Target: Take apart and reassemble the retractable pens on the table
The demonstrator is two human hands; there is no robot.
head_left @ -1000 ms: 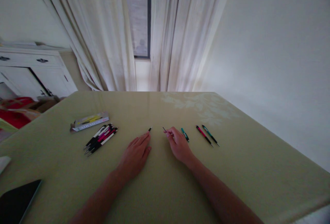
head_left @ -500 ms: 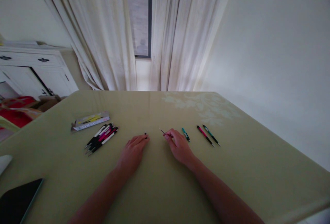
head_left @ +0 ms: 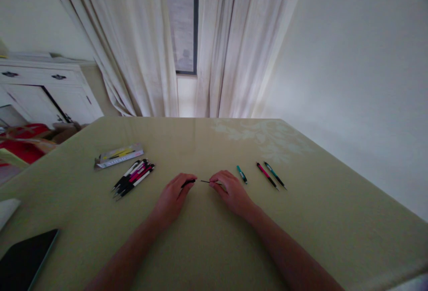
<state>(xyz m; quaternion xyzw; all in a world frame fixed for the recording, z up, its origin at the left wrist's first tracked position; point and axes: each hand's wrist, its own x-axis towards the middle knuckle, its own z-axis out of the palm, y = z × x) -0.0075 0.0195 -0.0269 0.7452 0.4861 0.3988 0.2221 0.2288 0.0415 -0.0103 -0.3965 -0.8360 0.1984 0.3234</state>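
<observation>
My left hand (head_left: 172, 197) is closed on a short black pen part (head_left: 188, 183), which looks like the grip end of a pen. Between the fingertips of my right hand (head_left: 230, 190) is a thin dark pen refill (head_left: 205, 181), its tip pointing left at the black part. A small gap separates the two. Just right of my right hand lies a short teal pen barrel (head_left: 241, 175) on the table.
Farther right lie a pink-and-black pen (head_left: 267, 176) and a teal-and-black pen (head_left: 275, 175). On the left are a pile of several pens (head_left: 133, 178), a box (head_left: 119, 157) behind it, and a dark flat device (head_left: 28, 257) near the front. The table (head_left: 214, 246) meets a wall on the right.
My left fingers have lifted the black pen part and turned it sideways. My right hand has levelled the refill and brought its tip toward that part.
</observation>
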